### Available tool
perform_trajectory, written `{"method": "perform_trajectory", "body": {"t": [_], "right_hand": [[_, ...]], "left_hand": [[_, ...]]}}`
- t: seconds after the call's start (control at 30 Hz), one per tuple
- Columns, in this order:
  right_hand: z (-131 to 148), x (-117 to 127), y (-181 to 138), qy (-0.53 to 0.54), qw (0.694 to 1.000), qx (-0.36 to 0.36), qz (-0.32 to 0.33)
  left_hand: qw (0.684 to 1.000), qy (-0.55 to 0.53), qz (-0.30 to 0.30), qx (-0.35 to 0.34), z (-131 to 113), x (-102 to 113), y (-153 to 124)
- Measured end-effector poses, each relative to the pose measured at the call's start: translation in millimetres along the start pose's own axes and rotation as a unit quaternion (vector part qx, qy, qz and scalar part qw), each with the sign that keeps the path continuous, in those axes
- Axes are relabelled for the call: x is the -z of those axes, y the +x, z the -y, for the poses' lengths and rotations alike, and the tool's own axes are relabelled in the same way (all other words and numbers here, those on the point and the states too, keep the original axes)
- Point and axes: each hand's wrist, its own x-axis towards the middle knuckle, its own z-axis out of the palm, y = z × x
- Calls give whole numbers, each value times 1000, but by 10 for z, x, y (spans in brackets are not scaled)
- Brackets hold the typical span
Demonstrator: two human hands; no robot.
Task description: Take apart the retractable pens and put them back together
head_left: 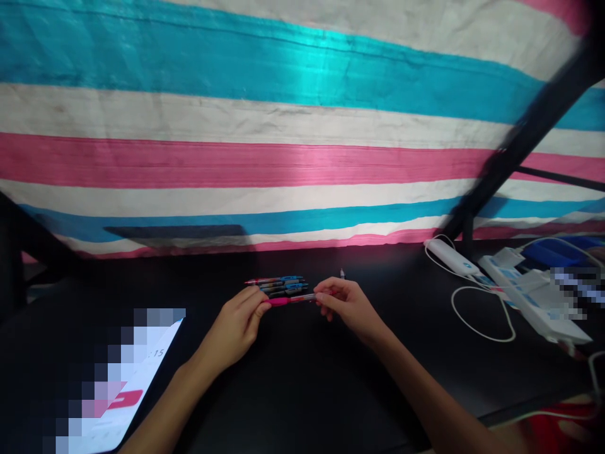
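Observation:
Between my two hands a pen (299, 298) with a pink grip and a clear barrel lies level above the black table. My left hand (241, 321) pinches its pink end. The fingers of my right hand (347, 302) are closed round the other end, which they partly cover. Just behind, a row of several pens (286, 285) with blue, black and red parts rests on the table. Beyond my right hand the tip of another pen-like thing (343, 273) sticks up into view; the rest of it is hidden.
A lit tablet screen (142, 378), partly blurred out, is at the left on the black table (283, 391). To the right lie a white power strip (534, 299), a white charger (451, 257) and loose white cables. A striped sheet (283, 164) hangs behind, with dark frame bars at both sides.

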Motion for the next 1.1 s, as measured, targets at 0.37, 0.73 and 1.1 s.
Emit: {"method": "perform_trajectory", "body": {"t": [0.37, 0.73, 1.1], "right_hand": [[52, 11, -6, -4, 1000, 25, -3], [81, 71, -10, -1, 1000, 23, -16], [99, 171, 21, 7, 998, 35, -52]], "left_hand": [[1000, 4, 3, 12, 21, 2, 11], [1000, 7, -4, 15, 38, 17, 9], [999, 27, -21, 23, 64, 103, 32]]}}
